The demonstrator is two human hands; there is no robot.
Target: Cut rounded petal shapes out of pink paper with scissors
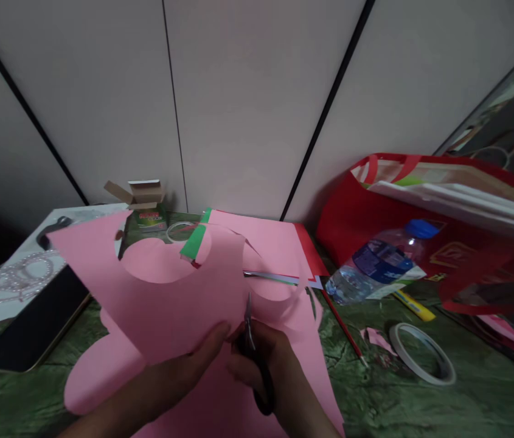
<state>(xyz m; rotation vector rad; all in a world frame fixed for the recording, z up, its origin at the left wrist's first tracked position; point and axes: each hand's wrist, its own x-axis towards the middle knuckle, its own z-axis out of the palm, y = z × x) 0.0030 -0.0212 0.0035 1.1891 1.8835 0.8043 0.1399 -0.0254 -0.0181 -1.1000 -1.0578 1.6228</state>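
Observation:
A curved-edged sheet of pink paper (pixel 193 298) is pinched in my left hand (pixel 202 353), thumb on top and the other fingers hidden beneath. My right hand (pixel 261 359) grips dark-handled scissors (pixel 249 340), their blades pointing away from me at the sheet's right edge. A thin curling pink strip (pixel 300 286) hangs to the right of the blades. Beneath lie more pink pieces, among them a rounded one (pixel 101 371) at the left and a larger flat sheet (pixel 302 359).
Left are a black phone (pixel 33 322), bead strings (pixel 19 277) and a small open box (pixel 149 210). Coloured paper (pixel 275 240) lies behind. Right are a water bottle (pixel 379 261), red bag (pixel 343 225), pencil (pixel 343 328), yellow cutter (pixel 414 305) and tape roll (pixel 443 368).

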